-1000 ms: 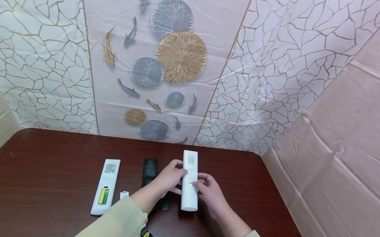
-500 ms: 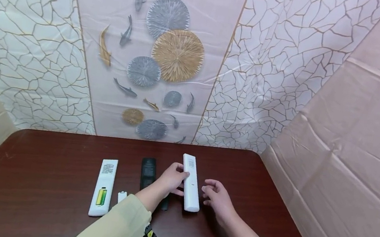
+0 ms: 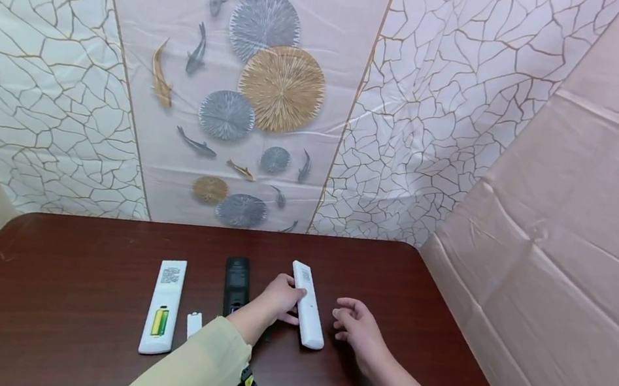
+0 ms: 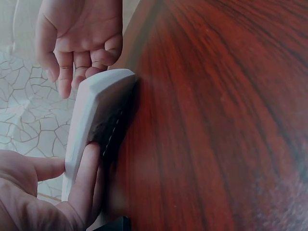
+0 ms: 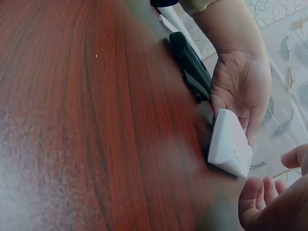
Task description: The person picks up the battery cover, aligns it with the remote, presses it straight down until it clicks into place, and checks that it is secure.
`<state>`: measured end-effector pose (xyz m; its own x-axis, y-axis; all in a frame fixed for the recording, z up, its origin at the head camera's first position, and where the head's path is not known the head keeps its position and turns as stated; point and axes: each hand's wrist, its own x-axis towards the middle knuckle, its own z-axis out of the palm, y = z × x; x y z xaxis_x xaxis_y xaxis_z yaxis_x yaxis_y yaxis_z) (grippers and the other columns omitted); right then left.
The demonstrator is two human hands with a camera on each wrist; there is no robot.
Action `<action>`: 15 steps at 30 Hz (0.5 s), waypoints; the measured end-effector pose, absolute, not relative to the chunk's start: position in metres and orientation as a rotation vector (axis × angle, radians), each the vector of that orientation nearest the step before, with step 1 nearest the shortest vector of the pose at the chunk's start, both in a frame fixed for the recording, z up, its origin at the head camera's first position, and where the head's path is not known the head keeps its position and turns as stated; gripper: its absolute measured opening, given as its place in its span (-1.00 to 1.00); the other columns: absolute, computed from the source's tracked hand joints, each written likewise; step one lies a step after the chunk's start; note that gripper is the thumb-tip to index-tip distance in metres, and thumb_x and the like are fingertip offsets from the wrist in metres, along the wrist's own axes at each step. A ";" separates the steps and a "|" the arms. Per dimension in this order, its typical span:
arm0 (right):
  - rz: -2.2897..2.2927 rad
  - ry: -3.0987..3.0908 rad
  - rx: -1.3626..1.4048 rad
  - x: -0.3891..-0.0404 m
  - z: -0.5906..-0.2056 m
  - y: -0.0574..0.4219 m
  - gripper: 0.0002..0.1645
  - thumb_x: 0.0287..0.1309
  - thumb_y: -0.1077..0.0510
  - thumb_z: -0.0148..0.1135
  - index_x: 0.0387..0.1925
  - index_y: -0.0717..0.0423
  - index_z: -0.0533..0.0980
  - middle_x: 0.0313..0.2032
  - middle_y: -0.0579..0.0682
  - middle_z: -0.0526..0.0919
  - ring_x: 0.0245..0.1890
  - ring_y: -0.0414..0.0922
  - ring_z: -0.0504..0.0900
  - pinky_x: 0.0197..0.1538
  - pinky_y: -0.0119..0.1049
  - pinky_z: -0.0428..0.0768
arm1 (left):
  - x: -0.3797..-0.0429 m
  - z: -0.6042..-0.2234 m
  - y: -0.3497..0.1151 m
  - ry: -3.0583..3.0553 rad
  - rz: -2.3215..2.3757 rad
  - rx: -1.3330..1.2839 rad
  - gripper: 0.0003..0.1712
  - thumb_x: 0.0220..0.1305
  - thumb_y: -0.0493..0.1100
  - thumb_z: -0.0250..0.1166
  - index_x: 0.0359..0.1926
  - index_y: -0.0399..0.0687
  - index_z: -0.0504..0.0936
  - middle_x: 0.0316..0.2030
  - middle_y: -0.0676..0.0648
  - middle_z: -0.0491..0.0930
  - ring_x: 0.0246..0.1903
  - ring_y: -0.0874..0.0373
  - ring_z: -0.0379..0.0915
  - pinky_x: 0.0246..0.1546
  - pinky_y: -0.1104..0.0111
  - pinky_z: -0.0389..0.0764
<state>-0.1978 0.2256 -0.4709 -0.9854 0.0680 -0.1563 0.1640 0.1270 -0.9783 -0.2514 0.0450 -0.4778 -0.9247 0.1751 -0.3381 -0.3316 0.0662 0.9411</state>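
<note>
Two hands flank one long, slim, white plastic remote control (image 3: pixel 308 308), which lies between them above the dark reddish-brown wood-grain table (image 3: pixel 68 264). We locate its long axis as running from the far left end to the near right end, so that it slants slightly toward us at the right-hand side. The remote is tilted, with its labelled back toward our view and its right long edge facing the right hand; we cannot tell whether its lower edge touches the table.

Of the two, the left hand (image 3: pixel 281 298) is nearer: it is in contact. We see it grip the remote from the left, nearer the far end, with the thumb against the upper face and the fingers underneath.

The right hand (image 3: pixel 358 328) is just beside the remote, to its right, and separated from it by a visible gap. Its fingers are loosely bent, the thumb stands apart from them, and we see nothing held. The two hands are apart, with the remote clamped by the left alone.
</note>
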 end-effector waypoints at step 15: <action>-1.897 2.434 0.160 -0.194 -0.467 0.225 -0.61 0.29 0.27 0.14 0.11 0.36 0.45 -0.17 0.21 0.57 -0.27 0.03 0.54 -0.28 -0.19 0.57 | -0.249 -0.471 0.046 2.044 1.813 -0.141 -0.39 0.34 -0.31 0.23 0.33 -0.36 0.23 -0.09 -0.31 0.52 -0.20 -0.13 0.60 -0.46 0.14 0.71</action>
